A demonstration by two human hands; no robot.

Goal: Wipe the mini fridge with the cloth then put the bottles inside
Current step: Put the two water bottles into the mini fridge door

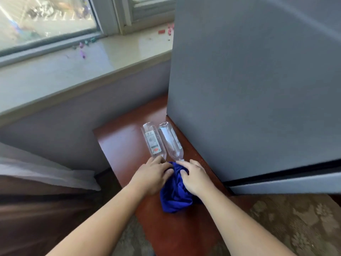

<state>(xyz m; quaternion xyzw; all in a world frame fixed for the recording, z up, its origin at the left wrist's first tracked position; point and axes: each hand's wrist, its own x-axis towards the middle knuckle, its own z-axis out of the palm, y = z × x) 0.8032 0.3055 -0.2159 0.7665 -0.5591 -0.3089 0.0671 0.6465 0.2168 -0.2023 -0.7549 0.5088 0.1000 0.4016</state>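
Blue cloth [175, 193] sits bunched on the table [120, 145], touching the near ends of the bottles [153, 141] lying left of the mini fridge [249, 89]; left grip [153, 177] rests fairly flat on it, right grip [193, 179] pinches a fold; it's soft, light and floppy, so I'd grab the bunched middle.

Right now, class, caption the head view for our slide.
Left hand touches, right hand grips a blue cloth near two lying bottles beside the mini fridge.

The fridge [258, 80] is plain grey. Beside it, the cloth [174, 196] is deep blue and the table [120, 141] reddish-brown; below it, the carpet [295, 218] is brown with a floral pattern.
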